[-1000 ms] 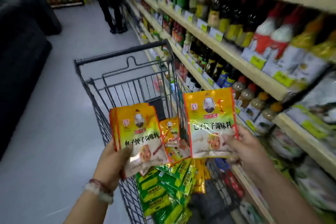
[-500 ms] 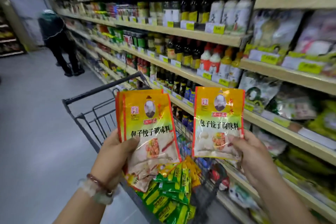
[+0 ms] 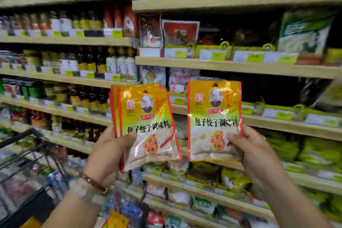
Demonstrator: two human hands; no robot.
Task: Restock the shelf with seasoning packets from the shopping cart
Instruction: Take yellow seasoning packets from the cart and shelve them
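Glossy foil packets, light & floppy; slippery.
L hand grips a stack; R hand pinches one packet; hold low edges.

A grocery shop: stocked shelves with price tags (yellow-green) and bottles.

Open air lies between both raised hands and the shelving ahead. The dark gap on the shelf level behind the single packet shows unfilled depth, reachable above the price-tag rail. To its left, white pouches fill that level. Bottles crowd the left bays edge to edge. Green packs fill the lower right level. The shopping cart blocks the lower left, its handle near the left hand. The right hand stands just before the shelf edge.
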